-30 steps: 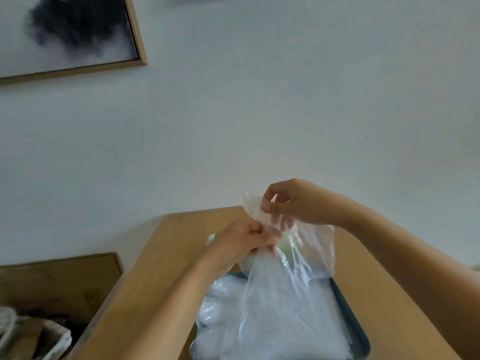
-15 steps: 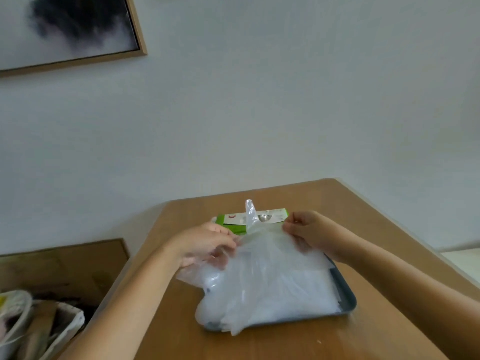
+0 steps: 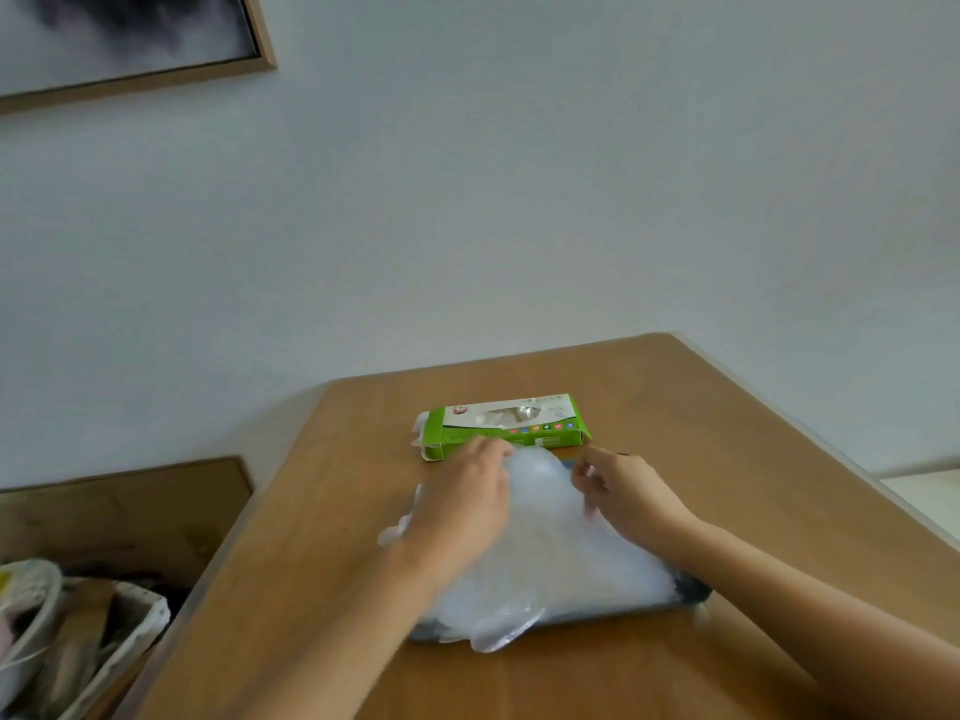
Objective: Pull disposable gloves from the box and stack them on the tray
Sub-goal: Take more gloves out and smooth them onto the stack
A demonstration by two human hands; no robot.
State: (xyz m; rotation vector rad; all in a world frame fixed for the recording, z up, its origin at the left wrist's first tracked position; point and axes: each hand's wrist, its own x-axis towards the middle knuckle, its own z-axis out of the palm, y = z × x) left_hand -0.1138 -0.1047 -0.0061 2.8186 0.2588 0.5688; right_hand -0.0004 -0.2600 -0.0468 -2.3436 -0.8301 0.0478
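1. The gloves (image 3: 566,558) are heaped on the tray (image 3: 693,595). The crinkly see-through pile covers nearly all of it, so only the dark rim can be seen, at about 4 o'clock.
2. A bit of the pile is spilled over the tray's near edge at around 7 o'clock.
3. The left hand (image 3: 462,506) is laid on the pile's 10 o'clock side, with the fingers stretched out pretty flat and pressed onto the plastic. Nothing is gripped.
4. The right hand (image 3: 631,498) is parked at the pile's 1 o'clock side. Its fingers are curled in narrow, and a bit of glove film is pinched between them (kinda blurry tbh).
5. The green and white box (image 3: 506,427) is laid flat on the desk (image 3: 753,459), just beyond the tray at 12 o'clock. Plastic can be seen in its top slot.
6. A framed picture (image 3: 130,39) is hung on the wall up at 10 o'clock, and a cluttered basket (image 3: 119,631) is seen beside the desk at 8 o'clock.
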